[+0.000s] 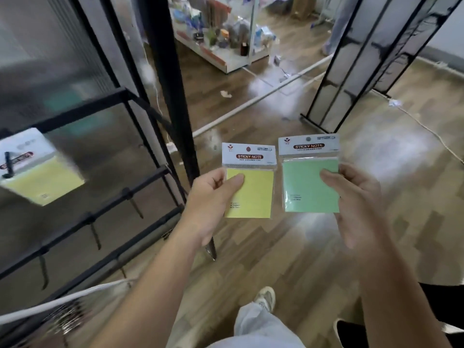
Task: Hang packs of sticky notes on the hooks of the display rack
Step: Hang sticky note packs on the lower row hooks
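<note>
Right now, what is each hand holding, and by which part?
The left hand holds the yellow sticky-note pack by its left edge. The right hand holds the green pack by its right edge.

A white shelf unit (236,65) crowded with goods stands on the wooden floor (301,247). A white cable (426,128) lies near a black-framed screen (364,59).

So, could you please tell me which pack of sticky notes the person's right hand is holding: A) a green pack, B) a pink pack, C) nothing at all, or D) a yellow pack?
A: the right hand pinches the green pack with its thumb on the front, while the left hand holds the yellow pack.
</note>
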`<control>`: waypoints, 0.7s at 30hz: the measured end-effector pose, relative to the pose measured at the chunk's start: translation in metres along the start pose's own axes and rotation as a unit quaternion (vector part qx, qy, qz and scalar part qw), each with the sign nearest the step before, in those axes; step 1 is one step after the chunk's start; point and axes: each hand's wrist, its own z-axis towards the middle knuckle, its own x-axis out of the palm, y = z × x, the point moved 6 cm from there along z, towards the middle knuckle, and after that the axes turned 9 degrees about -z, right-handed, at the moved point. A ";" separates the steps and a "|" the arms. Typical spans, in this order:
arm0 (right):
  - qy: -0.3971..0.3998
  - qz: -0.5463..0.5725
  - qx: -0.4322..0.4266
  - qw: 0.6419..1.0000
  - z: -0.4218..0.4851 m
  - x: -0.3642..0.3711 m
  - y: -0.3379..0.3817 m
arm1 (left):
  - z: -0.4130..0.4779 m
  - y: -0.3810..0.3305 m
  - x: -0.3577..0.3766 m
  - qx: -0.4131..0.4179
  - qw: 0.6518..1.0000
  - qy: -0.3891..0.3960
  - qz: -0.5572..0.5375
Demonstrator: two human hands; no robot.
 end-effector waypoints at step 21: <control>-0.108 0.034 0.040 0.993 0.323 -0.203 -0.016 | 0.314 -0.028 0.278 0.014 0.998 0.032 -0.054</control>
